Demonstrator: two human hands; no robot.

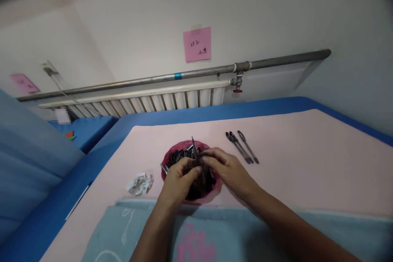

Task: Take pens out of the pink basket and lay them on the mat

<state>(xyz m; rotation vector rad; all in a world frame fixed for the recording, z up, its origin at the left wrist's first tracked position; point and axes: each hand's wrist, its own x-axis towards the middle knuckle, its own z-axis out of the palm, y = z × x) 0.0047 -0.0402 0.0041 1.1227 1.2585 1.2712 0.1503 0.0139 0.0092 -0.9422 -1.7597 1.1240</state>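
Observation:
Both hands are together over a dark red basket (216,188) filled with black pen parts. My left hand (179,178) is closed, thumb against fingers, on a thin pen (193,147) whose narrow end points up. My right hand (229,168) is pinched beside it, its fingertips at something small and dark that I cannot make out. The pen's lower part is mostly hidden by the fingers and blends with the dark pieces below. To the right of the basket, three capped pens (244,147) lie side by side on the pink sheet (291,163).
Crumpled white paper (140,184) lies left of the basket. A blue-green patterned cloth (239,221) covers the near edge. Behind the blue table edge (202,115) are a white radiator (168,100), a metal pipe (147,81) and a pink note (197,45) on the wall.

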